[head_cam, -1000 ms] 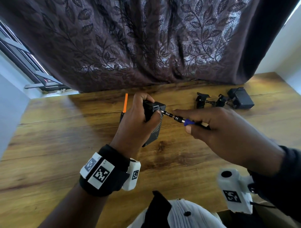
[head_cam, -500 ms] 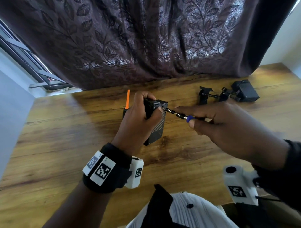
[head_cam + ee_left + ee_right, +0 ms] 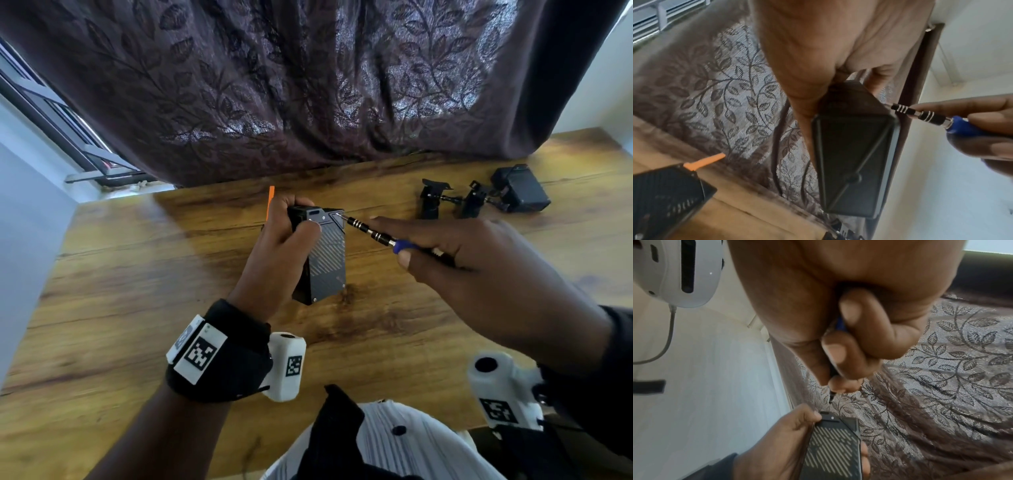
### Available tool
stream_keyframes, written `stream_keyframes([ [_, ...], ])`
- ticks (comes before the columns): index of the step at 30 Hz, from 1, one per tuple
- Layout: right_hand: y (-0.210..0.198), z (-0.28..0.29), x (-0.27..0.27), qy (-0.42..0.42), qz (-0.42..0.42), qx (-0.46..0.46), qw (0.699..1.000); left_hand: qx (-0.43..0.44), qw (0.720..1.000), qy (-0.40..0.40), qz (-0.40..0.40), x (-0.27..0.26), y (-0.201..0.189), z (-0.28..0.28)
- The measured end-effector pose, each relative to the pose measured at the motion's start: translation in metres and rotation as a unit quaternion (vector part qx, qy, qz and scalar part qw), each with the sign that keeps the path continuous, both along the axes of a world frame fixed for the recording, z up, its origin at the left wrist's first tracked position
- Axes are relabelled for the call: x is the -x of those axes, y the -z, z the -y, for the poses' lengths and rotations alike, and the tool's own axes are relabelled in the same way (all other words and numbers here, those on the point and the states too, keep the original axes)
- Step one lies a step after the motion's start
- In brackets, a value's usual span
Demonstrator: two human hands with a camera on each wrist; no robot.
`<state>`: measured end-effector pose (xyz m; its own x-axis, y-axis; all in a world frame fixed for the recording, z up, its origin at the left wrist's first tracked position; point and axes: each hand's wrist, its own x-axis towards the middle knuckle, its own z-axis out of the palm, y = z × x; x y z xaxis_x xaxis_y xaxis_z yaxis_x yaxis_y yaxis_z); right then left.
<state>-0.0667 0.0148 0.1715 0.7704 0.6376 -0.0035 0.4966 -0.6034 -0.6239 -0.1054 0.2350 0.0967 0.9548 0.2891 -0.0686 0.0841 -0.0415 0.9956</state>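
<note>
Wooden counter (image 3: pixel 137 291): bare wood from left edge to hands. Thin orange strip (image 3: pixel 271 200) just behind left hand (image 3: pixel 274 253). Left hand fingers wrapped round slim black rectangular case with grey diagonal-striped face (image 3: pixel 327 260), upright near counter middle; lower end on wood or just above, cannot tell. Blue-handled screwdriver with black-and-silver banded shaft (image 3: pixel 373 234): tip at case's top right corner. Right hand (image 3: pixel 479 274) fingers pinching handle. Black clip pieces (image 3: pixel 435 202) far right, well apart. Dark leaf-patterned curtain (image 3: pixel 308 85) along far edge.
</note>
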Motion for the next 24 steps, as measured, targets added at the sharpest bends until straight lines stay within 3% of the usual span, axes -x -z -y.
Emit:
stream_keyframes([
  [2, 0.001, -0.004, 0.004, -0.008, 0.009, -0.014, 1.0, 0.079, 0.997, 0.002, -0.006, 0.001, 0.0, 0.002],
  [5, 0.002, -0.009, 0.007, -0.021, 0.028, -0.023, 0.999, 0.116, 0.993, 0.0, -0.001, 0.002, 0.0, 0.004],
  [24, 0.015, -0.012, 0.013, -0.034, 0.052, -0.052, 0.997, 0.163, 0.987, 0.014, -0.002, 0.003, -0.002, 0.007],
])
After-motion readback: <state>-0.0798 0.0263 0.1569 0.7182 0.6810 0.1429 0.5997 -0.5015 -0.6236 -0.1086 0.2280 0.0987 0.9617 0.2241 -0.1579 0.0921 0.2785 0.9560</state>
